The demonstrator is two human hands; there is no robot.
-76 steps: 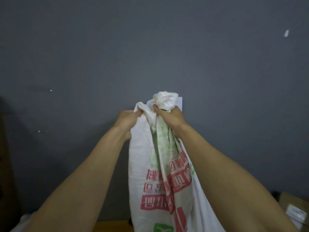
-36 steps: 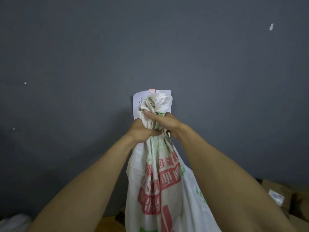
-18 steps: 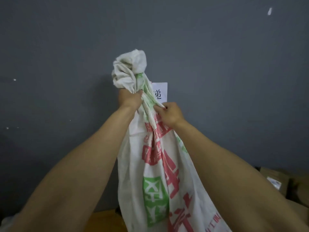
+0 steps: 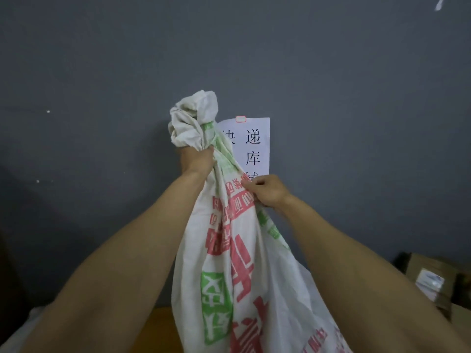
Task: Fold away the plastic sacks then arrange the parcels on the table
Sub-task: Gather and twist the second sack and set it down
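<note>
I hold a white plastic sack (image 4: 229, 250) up in front of me with both arms stretched forward, against a plain dark grey wall (image 4: 102, 72). My left hand (image 4: 197, 161) is the higher one: its fingers are clenched tight round the gathered neck of the sack, and a crumpled knot of white cloth bulges out above my fist. My right hand (image 4: 267, 191) sits lower and to the right, its fingers curled and pinching a fold of the sack at the edge of the red printing. From these two grips the sack hangs down between my forearms, marked with large red and green characters, and runs out of view at the bottom. Behind the sack, a white paper sign (image 4: 257, 146) with black characters is fixed to the wall, partly hidden by the cloth and by my right hand. Low at the right edge stands a brown cardboard parcel (image 4: 430, 278) with a white label. A strip of wooden table (image 4: 160, 327) shows at the bottom, left of the sack.
</note>
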